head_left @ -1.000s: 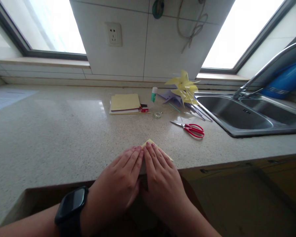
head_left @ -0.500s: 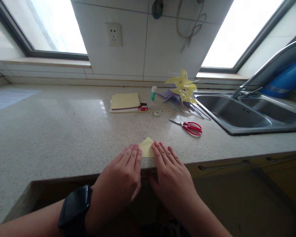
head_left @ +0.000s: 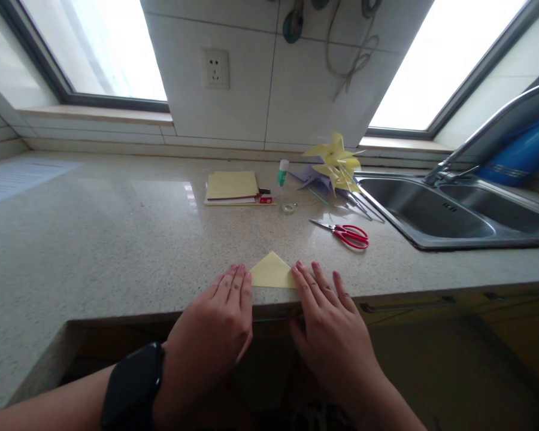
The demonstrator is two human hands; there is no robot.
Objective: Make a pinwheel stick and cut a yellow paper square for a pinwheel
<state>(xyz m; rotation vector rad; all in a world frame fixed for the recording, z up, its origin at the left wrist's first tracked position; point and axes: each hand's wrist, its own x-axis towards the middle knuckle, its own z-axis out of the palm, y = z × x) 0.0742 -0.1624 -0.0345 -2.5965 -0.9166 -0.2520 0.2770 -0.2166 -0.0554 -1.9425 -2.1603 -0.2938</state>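
A pale yellow sheet of paper [head_left: 273, 273], folded into a triangle, lies at the counter's front edge with its peak pointing away from me. My left hand [head_left: 220, 314] lies flat with outstretched fingers over the paper's left corner. On the right corner rest the fingertips of my right hand [head_left: 330, 314], its fingers straight and slightly spread. Both outer corners of the paper are hidden under the fingers. Beyond the right hand lie red-handled scissors [head_left: 348, 234], apart from it.
Farther back are a stack of yellow paper [head_left: 232, 185], a small red box [head_left: 266, 197], a glue stick [head_left: 282, 172], a tape roll [head_left: 288, 208] and yellow and purple paper pinwheels [head_left: 335, 160]. A steel sink [head_left: 413, 239] is at the right; a printed sheet [head_left: 31, 176] lies far left.
My right hand has slid right along the paper's folded edge, and my hands are farther apart. More of the yellow triangle shows between them. The view has shifted slightly.
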